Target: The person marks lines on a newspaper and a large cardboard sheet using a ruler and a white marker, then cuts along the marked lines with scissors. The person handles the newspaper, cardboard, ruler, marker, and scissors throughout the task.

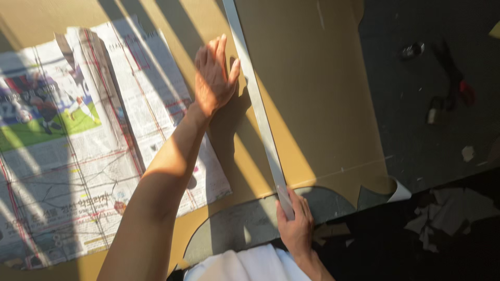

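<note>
A long, flat, pale grey metal straightedge (259,112) lies diagonally across a large sheet of tan cardboard (312,93) spread on a dark floor (416,140). The left hand (213,78) is pressed flat, fingers together, on the cardboard just beside the straightedge, thumb touching its edge and gripping nothing. The right hand (296,226) pinches the straightedge's near end, fingers wrapped over it. The strip looks stiff, light and likely to slide, best steadied at mid-length and at its end. Open sheets of printed newspaper (78,140) lie under the outstretched left forearm.
</note>
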